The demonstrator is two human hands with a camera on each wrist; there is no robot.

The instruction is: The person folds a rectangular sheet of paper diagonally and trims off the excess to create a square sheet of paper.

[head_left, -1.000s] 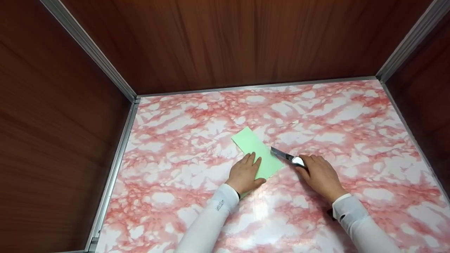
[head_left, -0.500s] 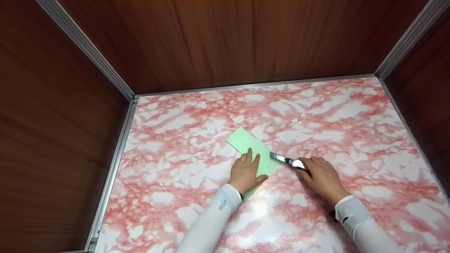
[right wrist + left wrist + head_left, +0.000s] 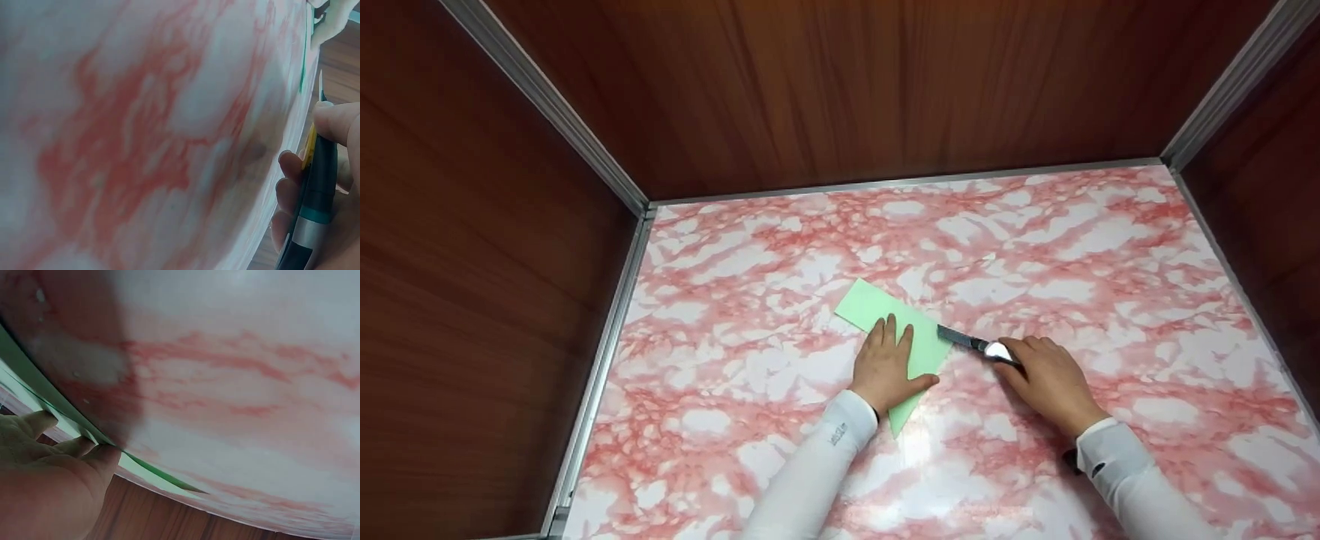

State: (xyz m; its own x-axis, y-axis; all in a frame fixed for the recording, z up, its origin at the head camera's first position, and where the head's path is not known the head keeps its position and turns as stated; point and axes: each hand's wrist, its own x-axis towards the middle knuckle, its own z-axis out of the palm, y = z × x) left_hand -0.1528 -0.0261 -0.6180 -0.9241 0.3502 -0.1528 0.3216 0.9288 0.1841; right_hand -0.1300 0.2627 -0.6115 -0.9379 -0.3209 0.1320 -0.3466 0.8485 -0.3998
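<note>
A piece of light green folded paper lies slantwise on the table, its lower end narrowing to a point. My left hand presses it flat, fingers spread and thumb stretched toward its right edge. In the left wrist view, the fingertips rest along the paper, whose layers stand slightly apart at the edge. My right hand grips a utility knife, its long blade extended and overlapping the paper's right corner. The right wrist view shows the fingers curled round the dark knife handle with its yellow part.
The table has a red and white marbled top. Dark wooden panels with metal edge strips rise at the back, left and right.
The green paper has turned counter-clockwise under my left hand, its far end swinging left and its pointed lower end showing further out. The knife blade has shifted slightly nearer and over the paper's edge.
</note>
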